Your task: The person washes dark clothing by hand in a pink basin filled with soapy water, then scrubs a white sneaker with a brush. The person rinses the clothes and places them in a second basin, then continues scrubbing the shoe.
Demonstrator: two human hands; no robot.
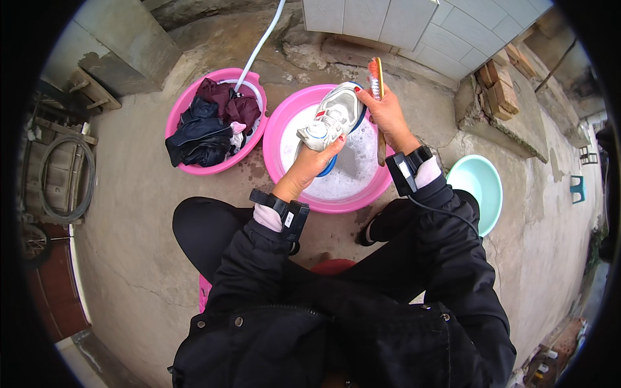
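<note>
A white and grey sneaker (335, 114) with a blue sole edge is held above a pink basin (272, 145) of soapy water (361, 177). My left hand (310, 165) grips the sneaker at its heel end, thumb on the near side. In my right hand (388, 119) is a wooden-backed scrub brush (380, 80) with orange and white bristles, held upright. The right thumb also rests by the sneaker's toe. The bristles face left, just beside the toe. The sneaker hides part of the water and the basin's far rim.
Left of the basin, a second pink basin (218, 169) holds dark clothes (204, 131), with a white hose (262, 41) running into it. A mint-green basin (490, 194) stands at my right. Farther right are a concrete ledge (514, 123) with bricks (502, 97) and a teal stool (578, 189).
</note>
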